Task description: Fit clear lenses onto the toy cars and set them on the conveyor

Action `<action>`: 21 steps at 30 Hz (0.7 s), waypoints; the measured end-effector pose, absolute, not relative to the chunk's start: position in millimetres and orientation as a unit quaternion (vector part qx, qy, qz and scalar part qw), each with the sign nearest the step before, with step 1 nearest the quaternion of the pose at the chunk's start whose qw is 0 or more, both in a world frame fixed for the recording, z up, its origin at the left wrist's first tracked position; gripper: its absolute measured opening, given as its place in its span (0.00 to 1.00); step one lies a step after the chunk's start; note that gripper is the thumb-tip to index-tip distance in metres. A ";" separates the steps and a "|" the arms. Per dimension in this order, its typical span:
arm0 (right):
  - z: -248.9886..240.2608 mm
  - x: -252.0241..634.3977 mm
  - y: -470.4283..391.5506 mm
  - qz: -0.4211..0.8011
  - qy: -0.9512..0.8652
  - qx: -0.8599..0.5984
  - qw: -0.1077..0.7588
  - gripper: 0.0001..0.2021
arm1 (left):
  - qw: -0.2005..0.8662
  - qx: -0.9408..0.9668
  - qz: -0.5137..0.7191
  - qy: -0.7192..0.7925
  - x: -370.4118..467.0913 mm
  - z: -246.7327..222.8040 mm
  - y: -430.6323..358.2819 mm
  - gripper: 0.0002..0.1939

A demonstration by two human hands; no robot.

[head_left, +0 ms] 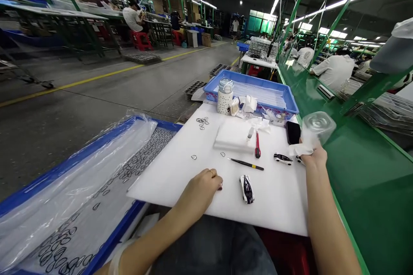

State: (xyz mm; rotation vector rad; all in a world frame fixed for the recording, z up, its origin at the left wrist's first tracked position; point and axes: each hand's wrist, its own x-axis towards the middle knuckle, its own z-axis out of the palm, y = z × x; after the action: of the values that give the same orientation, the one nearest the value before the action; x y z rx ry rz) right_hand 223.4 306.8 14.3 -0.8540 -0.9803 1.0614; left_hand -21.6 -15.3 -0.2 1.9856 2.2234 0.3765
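Observation:
My left hand rests on the white foam sheet with its fingers curled; what it holds, if anything, is hidden. At the right edge, my right hand grips a clear plastic bottle, tilted, with a white tissue at the fingers. A white and black toy car lies between the hands. Another toy car is left of my right hand, and a third is partly hidden by it. Black tweezers and a red cutter lie farther back.
A blue tray with many black rings is at the left. Behind the foam sheet stand a dotted cup and a blue bin. A black phone lies near the green bench. Several people sit farther away.

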 end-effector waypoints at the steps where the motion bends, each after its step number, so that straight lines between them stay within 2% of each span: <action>1: 19.1 221.7 305.9 0.442 -0.429 -0.397 0.681 0.13 | 0.066 0.658 0.127 0.739 -22.8 -0.3 -13.5 0.13; 3: 32.4 216.8 301.6 0.369 -0.424 -0.424 0.710 0.15 | 0.049 0.653 0.141 0.742 -22.1 -1.9 -12.3 0.12; 5: 47.9 208.0 294.1 0.249 -0.498 -0.430 0.711 0.20 | 0.043 0.642 0.192 0.741 -15.6 -3.0 -12.4 0.10; 7: 62.2 194.0 286.2 0.109 -0.651 -0.401 0.635 0.23 | 0.077 0.615 0.296 0.727 -2.4 -2.3 -10.6 0.08; 9: 74.4 176.8 281.8 0.029 -0.784 -0.349 0.513 0.22 | 0.179 0.561 0.435 0.681 15.9 -1.2 -6.1 0.07; 11: 86.2 160.9 282.8 0.048 -0.825 -0.339 0.449 0.18 | 0.349 0.463 0.555 0.596 34.4 -1.9 -1.0 0.07; 12: 92.3 154.9 284.5 0.073 -0.814 -0.357 0.453 0.15 | 0.431 0.397 0.601 0.544 42.2 -3.1 1.1 0.08; 14: 103.7 148.0 285.0 0.128 -0.745 -0.392 0.525 0.11 | 0.533 0.262 0.671 0.443 52.5 -6.8 3.5 0.12; 16: 110.0 146.8 273.6 0.191 -0.667 -0.369 0.618 0.14 | 0.557 0.169 0.723 0.371 55.7 -10.9 3.7 0.14; 18: 106.4 148.8 244.2 0.259 -0.647 -0.293 0.655 0.16 | 0.561 0.130 0.746 0.334 54.0 -14.1 2.7 0.15; 19: 100.4 150.6 223.1 0.289 -0.669 -0.253 0.637 0.17 | 0.565 0.121 0.748 0.327 52.3 -15.4 2.0 0.15; 21: 81.4 155.2 174.6 0.285 -0.766 -0.210 0.536 0.12 | 0.574 0.112 0.744 0.323 49.3 -17.3 0.8 0.16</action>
State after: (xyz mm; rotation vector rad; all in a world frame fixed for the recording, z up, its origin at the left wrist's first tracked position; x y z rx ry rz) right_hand 155.2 174.6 81.4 -0.5002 -1.8249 0.6785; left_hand 49.3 0.8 -17.3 0.2614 0.7571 1.7425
